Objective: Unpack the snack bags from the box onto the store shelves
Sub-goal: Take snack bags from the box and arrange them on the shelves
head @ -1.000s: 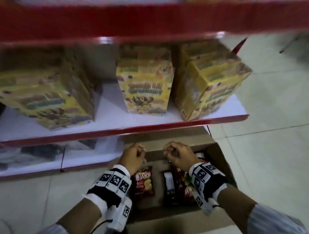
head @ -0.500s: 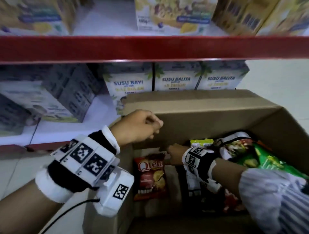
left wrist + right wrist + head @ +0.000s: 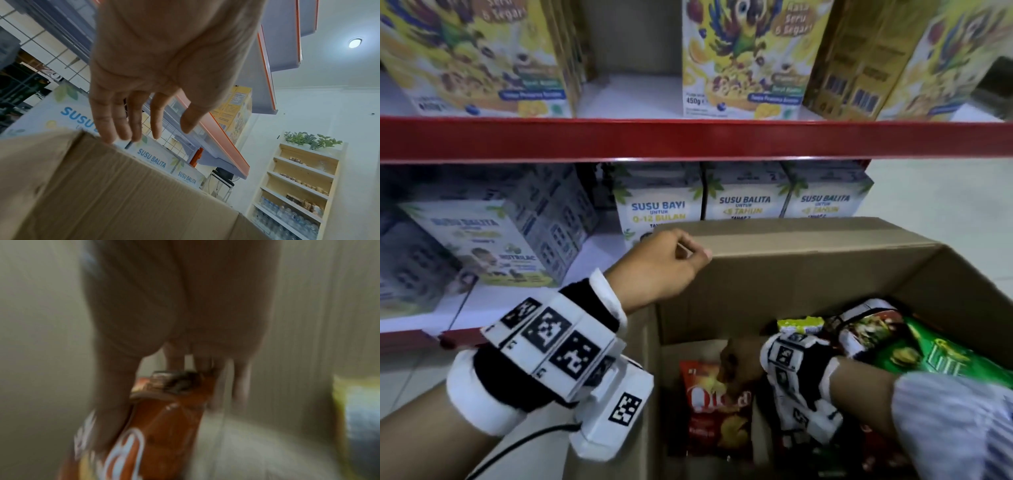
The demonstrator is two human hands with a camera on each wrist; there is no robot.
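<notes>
Right hand (image 3: pixel 739 363) fingers pinch the glossy red snack bag (image 3: pixel 717 414); left hand (image 3: pixel 667 263) fingers hang loose.

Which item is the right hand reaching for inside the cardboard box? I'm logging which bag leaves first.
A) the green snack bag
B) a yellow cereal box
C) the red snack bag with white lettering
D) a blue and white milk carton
C: the right hand is down in the cardboard box with its fingers at the top edge of the red snack bag, while the green snack bag lies apart beside the wrist.
</notes>
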